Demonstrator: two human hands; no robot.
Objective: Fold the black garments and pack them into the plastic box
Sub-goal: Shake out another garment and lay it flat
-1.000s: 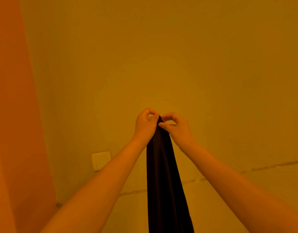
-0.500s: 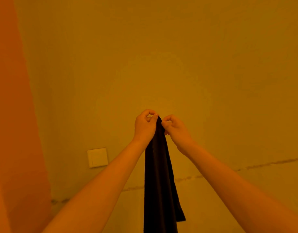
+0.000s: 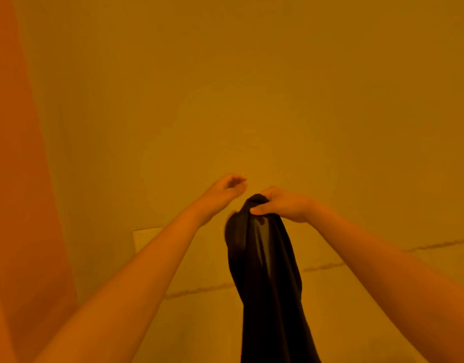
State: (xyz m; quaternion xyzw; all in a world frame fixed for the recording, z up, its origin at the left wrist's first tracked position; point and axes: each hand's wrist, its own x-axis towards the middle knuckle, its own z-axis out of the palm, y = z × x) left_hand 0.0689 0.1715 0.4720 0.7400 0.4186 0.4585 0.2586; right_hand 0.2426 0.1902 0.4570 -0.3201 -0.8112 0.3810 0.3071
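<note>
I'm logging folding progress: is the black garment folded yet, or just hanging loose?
Hanging loose. The right hand grips the garment by its top, bunched, and it drapes down out of frame. The left hand is off it.

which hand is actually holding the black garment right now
The right hand grips the top of the black garment, thumb pinching the fabric. The left hand is apart from it, up to the left, holding nothing.

Black cloth garment (image 3: 267, 271): matt, soft, thin enough to look semi-sheer near its bunched top. Painted wall (image 3: 278, 87): matt, smooth. Square wall plate (image 3: 144, 238): smooth, looks like plastic.
</note>
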